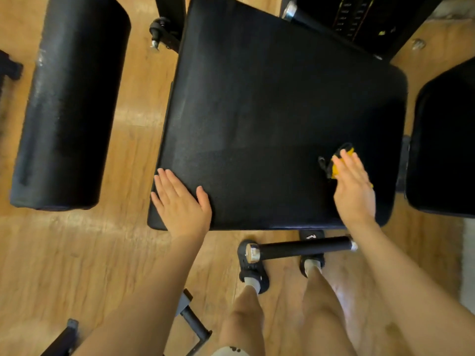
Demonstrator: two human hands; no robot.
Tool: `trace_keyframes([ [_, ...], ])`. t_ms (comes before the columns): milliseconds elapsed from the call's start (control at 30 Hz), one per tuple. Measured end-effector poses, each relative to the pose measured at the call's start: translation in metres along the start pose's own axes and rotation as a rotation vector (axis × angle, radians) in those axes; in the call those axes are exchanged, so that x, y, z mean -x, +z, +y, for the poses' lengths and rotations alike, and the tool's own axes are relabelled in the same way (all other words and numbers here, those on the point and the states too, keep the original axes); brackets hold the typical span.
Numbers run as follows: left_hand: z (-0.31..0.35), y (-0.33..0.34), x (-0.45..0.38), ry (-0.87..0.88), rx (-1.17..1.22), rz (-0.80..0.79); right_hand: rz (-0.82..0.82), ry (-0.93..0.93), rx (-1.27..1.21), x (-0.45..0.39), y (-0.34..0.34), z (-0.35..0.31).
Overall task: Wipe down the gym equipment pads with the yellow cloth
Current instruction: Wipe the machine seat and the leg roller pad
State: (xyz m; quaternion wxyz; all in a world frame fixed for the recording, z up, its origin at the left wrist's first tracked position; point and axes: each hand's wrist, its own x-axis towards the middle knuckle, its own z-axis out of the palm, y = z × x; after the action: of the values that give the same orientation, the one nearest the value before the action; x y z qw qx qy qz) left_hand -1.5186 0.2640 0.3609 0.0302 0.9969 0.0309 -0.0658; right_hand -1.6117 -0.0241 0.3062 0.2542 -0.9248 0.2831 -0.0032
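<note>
A large black seat pad fills the middle of the view. My left hand lies flat on its near left corner, fingers straight. My right hand presses flat on the yellow cloth near the pad's right side. Most of the cloth is hidden under my palm; a yellow part with a black edge shows at my fingertips. A black cylindrical roller pad stands to the left, and another black pad lies at the right edge.
A black bar with metal end caps runs just below the seat pad's near edge, above my feet in black sandals. A weight stack stands at the top right. Machine frame parts sit on the wooden floor at the bottom left.
</note>
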Motion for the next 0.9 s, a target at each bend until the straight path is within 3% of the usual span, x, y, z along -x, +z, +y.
trace_keyframes([
  [200, 0.004, 0.001, 0.001, -0.018, -0.008, 0.02, 0.005, 0.133, 0.0, -0.01, -0.018, 0.043],
  [400, 0.006, 0.001, -0.001, -0.042, -0.031, 0.0, 0.121, 0.367, -0.111, -0.015, -0.014, 0.017],
  [900, 0.001, 0.005, -0.004, -0.026, -0.05, 0.023, -0.339, -0.826, 0.034, -0.036, 0.063, -0.266],
])
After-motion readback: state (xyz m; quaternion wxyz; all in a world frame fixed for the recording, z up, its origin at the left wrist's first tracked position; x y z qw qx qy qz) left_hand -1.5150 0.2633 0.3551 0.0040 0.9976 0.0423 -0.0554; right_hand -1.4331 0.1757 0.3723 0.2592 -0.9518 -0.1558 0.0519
